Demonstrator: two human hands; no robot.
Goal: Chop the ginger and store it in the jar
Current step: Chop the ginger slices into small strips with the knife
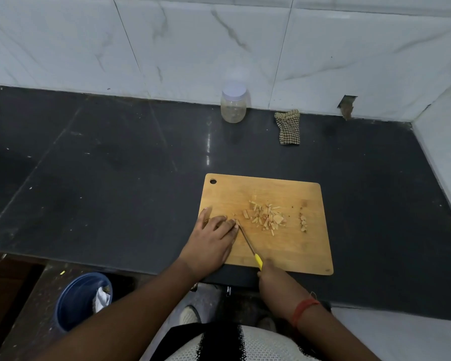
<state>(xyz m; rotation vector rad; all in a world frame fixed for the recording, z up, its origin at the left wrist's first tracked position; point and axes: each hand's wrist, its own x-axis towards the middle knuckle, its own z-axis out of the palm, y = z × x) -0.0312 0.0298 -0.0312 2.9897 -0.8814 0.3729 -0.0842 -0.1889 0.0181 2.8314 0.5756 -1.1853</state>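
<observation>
Two bare hands are working at the near edge of a wooden cutting board [268, 188] lying on a dark countertop [115, 178]. Nearest the camera, the right hand [270, 278] is gripping the yellow handle of a small knife [249, 246]; most of that handle is hidden inside the fist, and only a short yellow stub is showing above it. The thin blade is slanting up and left across the board, its tip lying right against the fingertips of the left hand [214, 238]. The left hand is pressing down on the board's left side with its fingers curled over an uncut ginger piece [236, 221], of which only a small pale end is peeking out beside the blade; how much is underneath cannot be told. Just beyond, near the board's middle, a loose pile of chopped ginger [267, 216] is lying in pale sticks and chips, with a small row of ginger scraps [303, 223] sitting apart toward the right. Farther back, a clear plastic jar [233, 104] with a white lid on is standing against the marble-tiled wall [349, 48], its contents hard to make out. A checked cloth [288, 126] is lying crumpled to its right. Below the counter's edge on the left, a blue bin [76, 300] is partly hidden behind the left forearm.
</observation>
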